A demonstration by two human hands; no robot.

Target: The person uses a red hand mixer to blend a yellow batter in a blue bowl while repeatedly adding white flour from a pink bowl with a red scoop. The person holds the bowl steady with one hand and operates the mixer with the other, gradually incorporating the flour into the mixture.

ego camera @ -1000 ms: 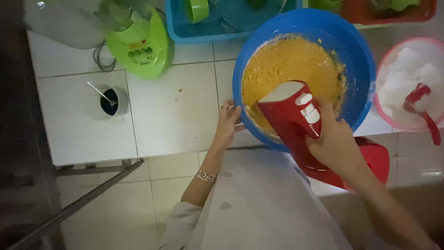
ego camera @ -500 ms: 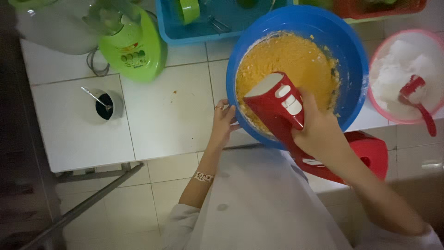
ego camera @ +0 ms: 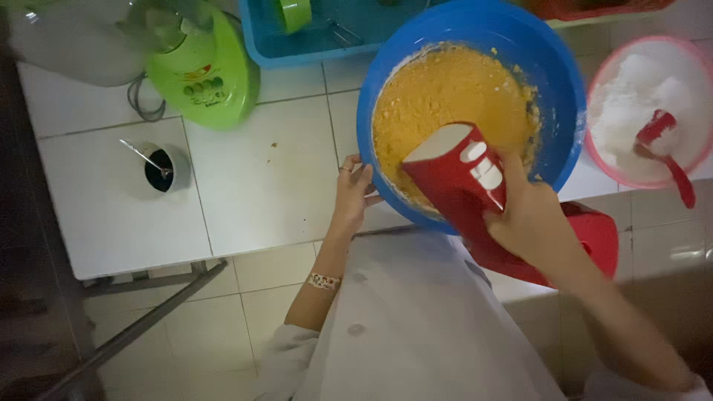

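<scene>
At lower centre our left hand presses flat-fingered against the blue bowl, steadying it. Right of it, our right hand is wrapped around the red hand mixer, tilted into yellow batter. Farther right sits a pink bowl of flour.

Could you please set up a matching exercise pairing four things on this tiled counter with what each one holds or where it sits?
Things:
1. blue bowl
2. pink bowl
3. red hand mixer
4. small dark cup

States:
A. holds white powder and a red scoop
B. gripped by the right hand, over the batter
C. holds yellow batter, with the left hand at its rim
D. stands alone on a white tile, a thin stick in it

Pairs: 1-C, 2-A, 3-B, 4-D
</scene>
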